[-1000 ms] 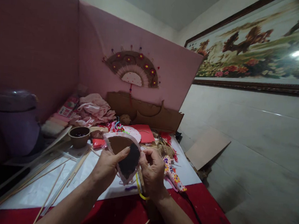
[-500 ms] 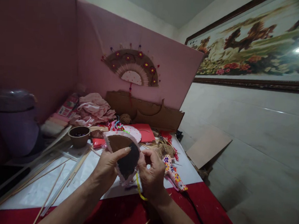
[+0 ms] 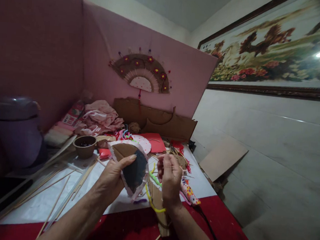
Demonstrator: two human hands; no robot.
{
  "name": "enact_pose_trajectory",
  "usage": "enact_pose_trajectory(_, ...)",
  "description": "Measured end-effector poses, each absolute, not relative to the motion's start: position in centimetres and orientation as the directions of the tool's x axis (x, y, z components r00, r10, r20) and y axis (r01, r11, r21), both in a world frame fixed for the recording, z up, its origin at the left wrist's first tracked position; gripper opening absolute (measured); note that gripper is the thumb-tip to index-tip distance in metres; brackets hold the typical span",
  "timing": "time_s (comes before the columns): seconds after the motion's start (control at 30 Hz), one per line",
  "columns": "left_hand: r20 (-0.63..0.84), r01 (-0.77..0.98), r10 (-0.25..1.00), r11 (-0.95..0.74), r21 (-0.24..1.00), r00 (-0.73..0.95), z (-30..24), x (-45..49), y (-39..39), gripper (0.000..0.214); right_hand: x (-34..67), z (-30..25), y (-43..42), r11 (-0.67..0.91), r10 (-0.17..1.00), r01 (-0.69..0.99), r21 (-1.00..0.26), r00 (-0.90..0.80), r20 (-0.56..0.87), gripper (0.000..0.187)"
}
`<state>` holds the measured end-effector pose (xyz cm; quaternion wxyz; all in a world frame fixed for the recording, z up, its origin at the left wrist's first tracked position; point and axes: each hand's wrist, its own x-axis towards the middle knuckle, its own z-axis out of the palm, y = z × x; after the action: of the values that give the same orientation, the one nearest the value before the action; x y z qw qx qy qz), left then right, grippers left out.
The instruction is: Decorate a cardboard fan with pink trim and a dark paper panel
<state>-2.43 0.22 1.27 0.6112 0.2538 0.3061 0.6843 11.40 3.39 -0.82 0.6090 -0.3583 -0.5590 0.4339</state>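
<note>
My left hand is closed on a cardboard piece with a rounded outline, brown and dark on its back and edged in pale pink cloth. Its thumb presses on the dark area. A short way to the right, my right hand is raised apart from the piece, its fingers curled together; whether anything is between them is hidden. Below that hand lie a yellow pipe cleaner, a green pipe cleaner and a cardboard strip. A flower-patterned tool with a black cord, resembling a glue gun, lies beside my right wrist.
A brown bowl of small dark bits stands left, near thin wooden sticks. Behind are crumpled pink cloth, red paper and torn cardboard. A decorated fan hangs on the pink panel. A lilac bin stands far left.
My right hand has let go of the cloth-edged piece's right edge and moved right and slightly up. The piece, in my left hand, has shifted slightly left. The cardboard strip underneath now shows.
</note>
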Motion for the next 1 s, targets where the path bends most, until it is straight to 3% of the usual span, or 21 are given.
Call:
enact_pose_trajectory(0.13,-0.063,-0.656,0.992,-0.027,0.754,-0.113,1.29,-2.53,0.2,0.028,10.72,-0.47,3.91,0.02,0.954,-0.331,-0.944,-0.277,0.117,0.034)
enact_pose_trajectory(0.23,-0.01,-0.652,0.995,-0.057,0.756,-0.098,1.2,-2.57,0.22,0.03,10.56,-0.37,3.76,-0.096,0.903,-0.406,-0.909,-0.42,0.092,0.034)
enact_pose_trajectory(0.43,0.081,-0.642,0.993,-0.117,0.758,-0.085,1.1,-2.51,0.09,0.028,10.86,-0.7,3.83,-0.103,0.853,-0.413,-0.905,-0.504,0.133,0.035)
enact_pose_trajectory(0.67,0.082,-0.635,0.994,-0.11,0.765,-0.073,1.27,-2.53,-0.05,0.024,10.75,-0.42,3.69,-0.201,0.859,-0.393,-0.897,-0.51,0.03,0.038)
enact_pose_trajectory(0.9,0.079,-0.632,0.995,-0.097,0.769,-0.056,0.96,-2.56,-0.03,0.021,10.93,-0.67,4.06,-0.168,0.85,-0.371,-0.913,-0.524,0.056,0.041)
enact_pose_trajectory(1.0,0.077,-0.625,0.994,-0.108,0.773,-0.076,0.8,-2.44,0.1,0.022,10.85,-0.79,4.31,-0.081,0.864,-0.347,-0.934,-0.491,0.108,0.041)
